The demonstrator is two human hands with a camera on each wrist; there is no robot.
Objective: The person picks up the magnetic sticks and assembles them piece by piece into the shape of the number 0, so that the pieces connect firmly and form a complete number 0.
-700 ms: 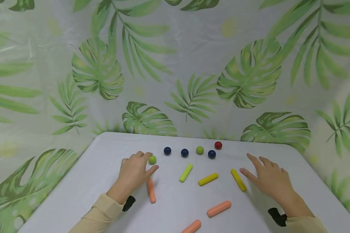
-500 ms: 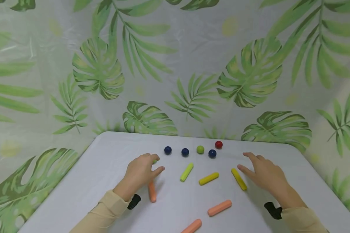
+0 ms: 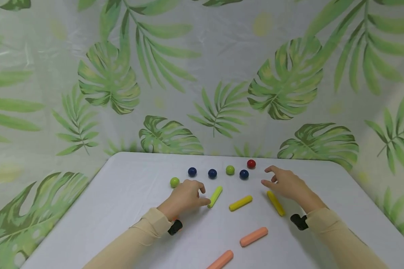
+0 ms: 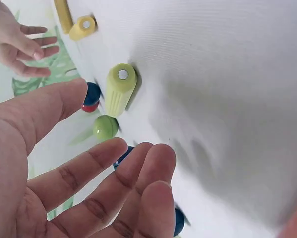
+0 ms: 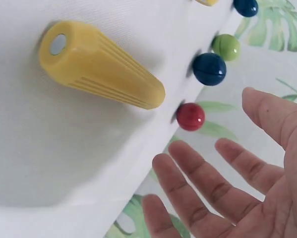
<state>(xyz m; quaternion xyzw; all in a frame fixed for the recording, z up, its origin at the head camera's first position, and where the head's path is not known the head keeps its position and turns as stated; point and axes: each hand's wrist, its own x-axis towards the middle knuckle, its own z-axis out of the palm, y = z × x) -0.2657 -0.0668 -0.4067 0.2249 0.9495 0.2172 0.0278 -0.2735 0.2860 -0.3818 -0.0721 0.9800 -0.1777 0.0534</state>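
Observation:
My left hand hovers beside a lime-green ridged stick, thumb and fingers apart and holding nothing. A grey dot marks that green stick's near end in the left wrist view. Behind the hand lies a green ball. My right hand is above the table, fingers spread, beyond a yellow ridged stick and gripping nothing. In the right wrist view, a red ball sits past its fingertips, near a dark blue ball. Another yellow stick lies between the hands.
Toward the white table's back edge are two more dark blue balls and another green ball. Two orange sticks lie at the front; a third is mostly hidden under the left wrist. A leaf-patterned sheet hangs behind.
My left hand has moved right, from over the left green ball to beside the lime-green stick, uncovering the ball. My right hand has moved left and farther forward, toward the balls.

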